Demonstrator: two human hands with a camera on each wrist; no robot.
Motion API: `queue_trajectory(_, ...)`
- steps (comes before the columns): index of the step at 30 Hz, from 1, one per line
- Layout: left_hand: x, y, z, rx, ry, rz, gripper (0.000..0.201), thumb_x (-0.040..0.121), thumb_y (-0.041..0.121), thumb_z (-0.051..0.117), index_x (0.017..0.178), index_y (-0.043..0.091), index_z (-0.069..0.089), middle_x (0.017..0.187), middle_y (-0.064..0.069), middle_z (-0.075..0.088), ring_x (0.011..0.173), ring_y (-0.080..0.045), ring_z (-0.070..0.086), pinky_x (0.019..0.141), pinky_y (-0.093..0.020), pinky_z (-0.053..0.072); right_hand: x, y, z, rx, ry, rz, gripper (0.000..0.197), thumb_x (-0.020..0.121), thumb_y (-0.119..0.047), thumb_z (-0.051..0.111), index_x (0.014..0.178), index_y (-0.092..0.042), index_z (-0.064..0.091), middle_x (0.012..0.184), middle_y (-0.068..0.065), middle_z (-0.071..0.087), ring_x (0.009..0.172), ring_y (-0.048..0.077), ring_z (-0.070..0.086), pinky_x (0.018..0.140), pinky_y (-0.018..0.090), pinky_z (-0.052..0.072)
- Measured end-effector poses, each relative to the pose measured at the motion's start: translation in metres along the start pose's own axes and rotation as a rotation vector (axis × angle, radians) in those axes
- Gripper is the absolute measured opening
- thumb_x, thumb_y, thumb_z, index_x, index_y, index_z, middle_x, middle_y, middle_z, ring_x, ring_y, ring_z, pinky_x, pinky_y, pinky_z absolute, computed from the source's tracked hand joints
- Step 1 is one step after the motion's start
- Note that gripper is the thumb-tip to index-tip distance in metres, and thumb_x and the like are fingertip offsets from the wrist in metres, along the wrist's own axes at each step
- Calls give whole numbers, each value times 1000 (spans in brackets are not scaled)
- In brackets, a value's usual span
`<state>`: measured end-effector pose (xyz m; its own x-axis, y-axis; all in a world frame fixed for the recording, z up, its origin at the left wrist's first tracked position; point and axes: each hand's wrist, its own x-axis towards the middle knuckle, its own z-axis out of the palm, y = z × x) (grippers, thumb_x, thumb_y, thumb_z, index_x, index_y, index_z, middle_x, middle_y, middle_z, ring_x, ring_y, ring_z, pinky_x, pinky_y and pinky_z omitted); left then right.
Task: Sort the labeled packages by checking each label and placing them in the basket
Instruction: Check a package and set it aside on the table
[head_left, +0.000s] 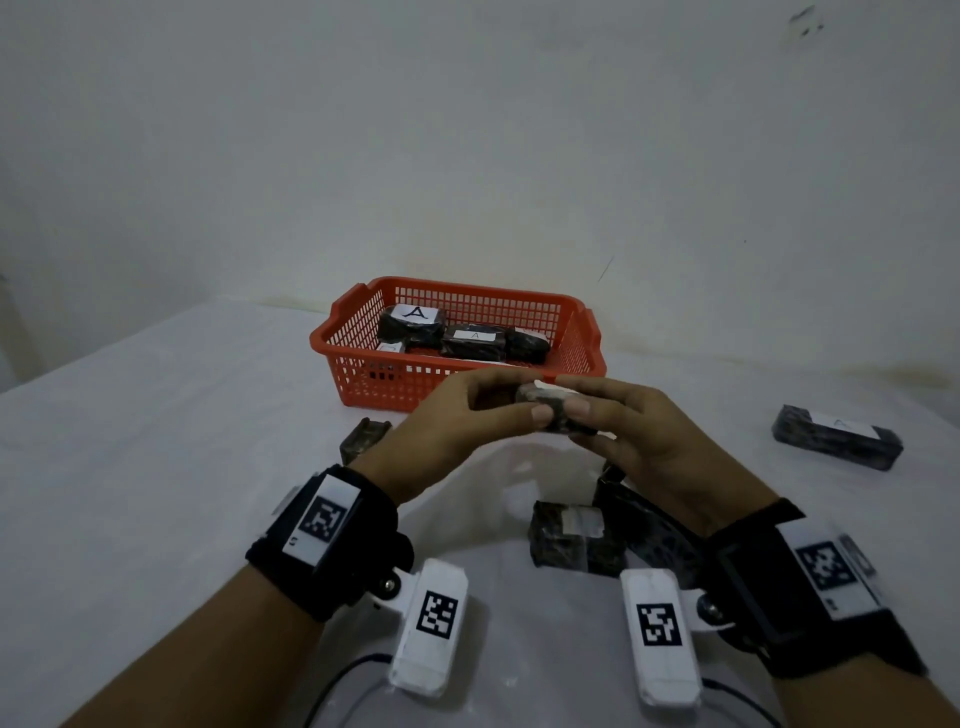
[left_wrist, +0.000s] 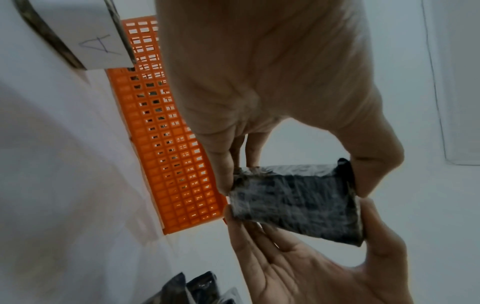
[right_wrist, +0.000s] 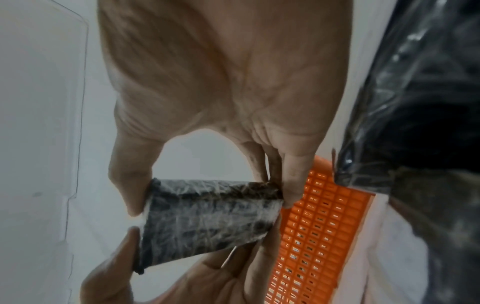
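- The left hand (head_left: 447, 426) and the right hand (head_left: 644, 431) hold one small dark wrapped package (head_left: 553, 410) between them, lifted off the table (head_left: 156, 441), just in front of the orange basket (head_left: 457, 387)
- Left thumb and fingers pinch one end of the package; right thumb and fingers pinch the other, so both grips are clamped on it
- In the left wrist view the package (left_wrist: 296, 203) shows a dark, shiny, crinkled face with no label on that side; a sliver of white shows on its top edge in the head view
- The right wrist view shows the same package (right_wrist: 207, 222) tilted, with the basket wall (right_wrist: 319, 236) just behind it
- Inside the basket lie several dark packages; one at the back left (head_left: 413, 325) carries a white label marked A, and one in the middle (head_left: 475, 340) has a smaller label, also marked A
- A long package with an A label (head_left: 837, 436) lies on the table well to the right
- A square package with a white label (head_left: 574, 538) sits near the right wrist, its letter too blurred to read
- Another dark package (head_left: 363, 439) lies partly hidden behind the left hand
- Both wrists wear black bands with black-and-white square markers
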<state>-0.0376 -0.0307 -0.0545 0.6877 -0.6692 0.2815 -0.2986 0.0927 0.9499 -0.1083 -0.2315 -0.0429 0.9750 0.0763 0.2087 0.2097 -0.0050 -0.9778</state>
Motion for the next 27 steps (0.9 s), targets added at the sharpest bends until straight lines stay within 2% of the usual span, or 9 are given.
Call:
queue_trajectory(2,-1,2,1,13,-35,-26,57,83,43,70,133,18,63,131,-6,69,127,-24,63,113,-53,45,1,0,-1,-24,32,-7,53,74,-37,80,120,-10,76,118,10,78,114,18,73,99,27,57)
queue_trajectory(5,1,2,1,-2,3,-13,51,83,40,68,128,16,67,127,-8,71,124,-23,65,113,-53,45,0,0,4,6,-1,20,36,83,-26,80,117,-14,76,114,3,80,111,11,74,92,18,57)
queue_trajectory(7,1,3,-1,-45,9,-26,47,83,38,67,125,17,69,127,-8,71,124,-23,66,114,-52,45,-1,0,6,15,-19,33,35,81,-25,76,115,-16,76,113,0,81,110,8,74,88,16,56)
queue_trajectory(11,0,4,-1,-40,-73,-54,52,85,38,68,133,17,65,133,-8,68,129,-24,62,116,-53,41,0,3,4,-33,-7,24,36,79,-24,84,115,-20,79,119,5,79,118,17,72,102,26,55)
queue_trajectory(15,-1,4,-1,-25,-47,-47,54,83,38,69,132,14,66,131,-10,69,127,-25,63,115,-55,42,-1,3,5,35,-20,27,30,75,-17,83,105,-20,80,113,4,81,110,13,75,90,18,57)
queue_trajectory(19,-4,5,-4,14,-64,-51,52,85,37,69,134,16,64,132,-7,69,127,-24,63,115,-53,42,-1,3,5,12,3,23,42,72,-20,85,113,-19,77,116,7,80,113,18,74,98,24,57)
queue_trajectory(22,-3,6,-6,34,-8,-50,64,79,39,75,138,17,60,131,-3,70,125,-19,65,113,-48,46,-2,1,5,31,12,47,49,73,-16,87,120,-18,72,114,4,80,110,15,75,93,23,58)
queue_trajectory(24,-3,4,-9,35,30,-57,80,71,35,84,143,19,54,133,1,69,125,-15,65,111,-46,49,-3,-3,7,68,15,77,46,80,-24,82,124,-19,70,116,1,80,109,15,75,92,25,60)
queue_trajectory(27,-3,2,-8,-23,-3,-62,98,61,8,95,147,20,48,140,-1,64,127,-18,64,106,-48,53,-3,-4,8,99,89,135,48,89,-38,76,128,-10,70,119,14,78,108,29,76,92,40,62)
